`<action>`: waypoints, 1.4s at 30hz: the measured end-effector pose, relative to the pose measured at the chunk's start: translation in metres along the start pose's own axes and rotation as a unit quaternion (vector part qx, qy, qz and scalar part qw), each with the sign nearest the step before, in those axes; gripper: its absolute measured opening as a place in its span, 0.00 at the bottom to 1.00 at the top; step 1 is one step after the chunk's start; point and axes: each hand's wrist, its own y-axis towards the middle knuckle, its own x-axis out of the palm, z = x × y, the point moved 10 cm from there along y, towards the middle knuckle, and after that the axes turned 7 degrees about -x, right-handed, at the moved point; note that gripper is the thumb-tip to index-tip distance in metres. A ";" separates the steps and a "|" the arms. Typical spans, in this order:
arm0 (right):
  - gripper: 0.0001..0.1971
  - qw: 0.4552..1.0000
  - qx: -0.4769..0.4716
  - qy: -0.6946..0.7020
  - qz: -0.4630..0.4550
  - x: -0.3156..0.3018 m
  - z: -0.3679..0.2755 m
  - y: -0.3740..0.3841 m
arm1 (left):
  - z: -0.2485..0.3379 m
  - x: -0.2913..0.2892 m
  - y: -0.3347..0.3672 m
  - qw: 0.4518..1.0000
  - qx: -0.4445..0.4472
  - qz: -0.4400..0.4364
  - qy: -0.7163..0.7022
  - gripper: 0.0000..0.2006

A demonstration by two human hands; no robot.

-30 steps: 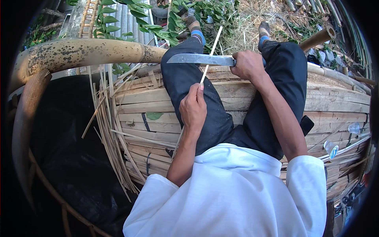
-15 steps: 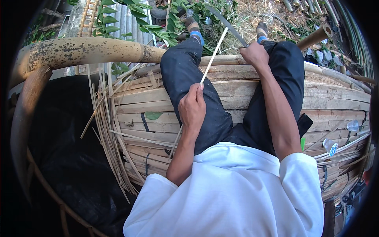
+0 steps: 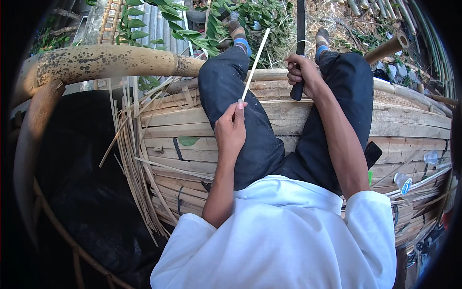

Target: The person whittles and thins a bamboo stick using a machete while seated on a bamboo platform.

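A slim, pale bamboo strip (image 3: pixel 256 61) slants up and away from my left hand (image 3: pixel 231 129), which pinches its near end above my left thigh. My right hand (image 3: pixel 304 76) is wrapped round the dark handle of a long-bladed knife (image 3: pixel 301 26). Its blade points straight away from me between my feet, and the butt of the handle shows below my fist. Blade and strip are apart. A thin light loop or sliver lies across the blade just beyond my fingers; I cannot tell what it is.
I sit on stacked bamboo slats (image 3: pixel 192 131). A bundle of thin strips (image 3: pixel 132 178) hangs at the left beside a black sheet (image 3: pixel 82 192). A thick bamboo pole (image 3: pixel 115 62) crosses at far left. At right lie a phone (image 3: pixel 372 154) and plastic cups (image 3: pixel 402 182).
The knife has swung from slanting left, its blade near the strip's tip, to pointing straight away from me. My right hand has turned with it. The strip has tilted slightly more upright.
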 end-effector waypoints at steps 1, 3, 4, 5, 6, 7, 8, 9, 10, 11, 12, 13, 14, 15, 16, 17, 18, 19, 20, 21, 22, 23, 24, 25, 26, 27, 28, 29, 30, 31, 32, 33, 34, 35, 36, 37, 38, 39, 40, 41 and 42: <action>0.12 0.994 -0.040 -0.103 -0.007 -0.001 -0.004 0.004 | 0.002 0.000 0.001 1.000 0.001 -0.001 0.002 0.15; 0.12 0.976 -0.077 -0.203 -0.016 0.002 -0.007 0.006 | 0.005 0.003 0.000 0.999 -0.001 -0.016 -0.043 0.15; 0.11 0.902 -0.204 -0.379 -0.029 0.014 -0.026 0.000 | 0.005 0.003 0.001 0.999 -0.001 -0.016 -0.041 0.15; 0.11 0.781 -0.320 -0.534 -0.040 0.033 -0.040 -0.012 | 0.001 0.005 0.002 0.998 -0.012 -0.020 -0.056 0.15; 0.10 0.777 -0.279 -0.559 -0.072 0.037 -0.030 -0.010 | -0.001 0.006 0.003 0.997 -0.024 -0.023 -0.071 0.14; 0.10 0.778 -0.279 -0.558 -0.073 0.038 -0.028 -0.013 | -0.001 0.005 0.004 0.997 -0.024 -0.023 -0.069 0.14; 0.09 0.739 -0.287 -0.601 -0.102 0.049 -0.023 -0.020 | -0.003 0.006 0.005 0.994 -0.035 -0.031 -0.094 0.14; 0.09 0.697 -0.294 -0.641 -0.130 0.059 -0.017 -0.027 | -0.005 0.007 0.006 0.991 -0.045 -0.040 -0.120 0.14; 0.08 0.682 -0.274 -0.663 -0.139 0.062 -0.013 -0.030 | -0.007 0.006 0.007 0.991 -0.045 -0.039 -0.119 0.14; 0.08 0.683 -0.274 -0.663 -0.139 0.065 -0.011 -0.033 | -0.007 0.005 0.008 0.994 -0.037 -0.030 -0.100 0.15; 0.10 0.670 -0.266 -0.677 -0.149 0.068 -0.006 -0.035 | -0.007 0.004 0.009 0.996 -0.029 -0.020 -0.081 0.16; 0.12 0.656 -0.258 -0.691 -0.158 0.070 -0.002 -0.037 | -0.007 0.004 0.008 0.996 -0.028 -0.020 -0.081 0.16; 0.13 0.654 -0.252 -0.697 -0.153 0.071 -0.001 -0.036 | -0.007 0.002 0.006 0.996 -0.028 -0.010 -0.083 0.16; 0.13 0.654 -0.252 -0.697 -0.152 0.071 -0.002 -0.036 | -0.008 0.000 0.006 0.996 -0.029 0.001 -0.084 0.17; 0.13 0.644 -0.245 -0.709 -0.148 0.070 -0.002 -0.034 | -0.008 0.002 0.005 0.996 -0.028 0.000 -0.084 0.17; 0.14 0.634 -0.238 -0.721 -0.146 0.070 -0.001 -0.032 | -0.003 0.000 0.004 0.997 0.010 0.019 -0.080 0.17; 0.14 0.634 -0.238 -0.721 -0.146 0.071 -0.002 -0.032 | 0.003 -0.003 0.002 0.995 0.048 0.037 -0.076 0.17; 0.14 0.629 -0.219 -0.733 -0.139 0.069 -0.002 -0.030 | 0.001 -0.003 0.002 0.995 0.048 0.037 -0.076 0.17; 0.15 0.623 -0.201 -0.744 -0.132 0.066 -0.001 -0.028 | -0.002 -0.002 0.002 0.996 0.035 0.029 -0.076 0.17; 0.15 0.623 -0.200 -0.745 -0.133 0.066 0.000 -0.028 | -0.006 -0.001 0.002 0.997 0.022 0.020 -0.076 0.17; 0.15 0.620 -0.202 -0.747 -0.129 0.067 0.000 -0.027 | -0.006 -0.001 0.003 0.997 0.021 0.020 -0.077 0.17; 0.15 0.616 -0.206 -0.750 -0.125 0.068 -0.001 -0.026 | -0.006 -0.001 0.004 0.997 0.019 0.015 -0.078 0.17; 0.15 0.616 -0.207 -0.750 -0.125 0.068 -0.002 -0.025 | -0.007 -0.001 0.005 0.997 0.017 0.009 -0.079 0.16; 0.15 0.616 -0.204 -0.753 -0.109 0.065 -0.006 -0.023 | -0.006 -0.003 0.005 0.997 0.017 0.011 -0.079 0.16; 0.15 0.615 -0.201 -0.757 -0.092 0.060 -0.009 -0.021 | -0.009 -0.003 0.005 0.996 0.003 0.002 -0.093 0.16; 0.15 0.616 -0.202 -0.756 -0.092 0.055 -0.013 -0.015 | -0.011 -0.002 0.004 0.994 -0.011 -0.007 -0.105 0.16; 0.14 0.650 -0.183 -0.737 -0.035 0.035 -0.024 -0.004 | -0.011 -0.003 0.002 0.994 -0.011 -0.007 -0.105 0.16; 0.14 0.681 -0.163 -0.714 0.023 0.013 -0.035 0.006 | -0.011 -0.003 -0.002 0.996 -0.004 -0.009 -0.091 0.16; 0.14 0.709 -0.149 -0.688 0.055 -0.004 -0.044 0.014 | -0.010 -0.003 -0.004 0.997 0.004 -0.011 -0.078 0.16; 0.15 0.735 -0.134 -0.660 0.087 -0.021 -0.050 0.021 | -0.007 -0.002 -0.006 0.997 0.005 -0.012 -0.077 0.16; 0.17 0.773 -0.135 -0.613 0.090 -0.020 -0.055 0.019 | -0.003 0.000 -0.009 0.996 0.008 -0.020 -0.086 0.16; 0.17 0.772 -0.135 -0.614 0.088 -0.015 -0.053 0.016 | 0.000 0.003 -0.011 0.995 0.012 -0.028 -0.094 0.16; 0.17 0.785 -0.172 -0.588 0.088 -0.007 -0.051 0.009 | -0.002 0.004 -0.009 0.996 0.026 -0.014 -0.087 0.16; 0.18 0.795 -0.208 -0.562 0.091 0.001 -0.054 -0.001 | -0.001 0.005 -0.007 0.996 0.025 -0.013 -0.090 0.16; 0.17 0.818 -0.238 -0.519 0.072 0.004 -0.046 -0.002 | -0.004 0.005 -0.004 0.995 0.004 -0.014 -0.098 0.16; 0.17 0.817 -0.238 -0.521 0.071 0.005 -0.040 -0.005 | -0.008 0.006 -0.002 0.994 -0.017 -0.016 -0.106 0.16; 0.16 0.840 -0.245 -0.482 0.050 0.010 -0.033 -0.008 | -0.005 0.004 0.001 0.994 -0.006 -0.018 -0.112 0.16; 0.15 0.861 -0.251 -0.442 0.030 0.013 -0.029 -0.009 | -0.006 0.004 0.001 0.994 -0.006 -0.017 -0.112 0.16; 0.13 0.821 -0.270 -0.504 -0.007 0.022 -0.027 -0.010 | -0.007 0.005 0.002 0.993 -0.008 -0.023 -0.113 0.16; 0.13 0.821 -0.270 -0.503 -0.007 0.026 -0.027 -0.014 | -0.008 0.006 0.003 0.993 -0.009 -0.030 -0.114 0.16; 0.12 0.766 -0.293 -0.569 -0.049 0.043 -0.026 -0.023 | -0.008 0.005 0.003 0.993 -0.009 -0.030 -0.112 0.16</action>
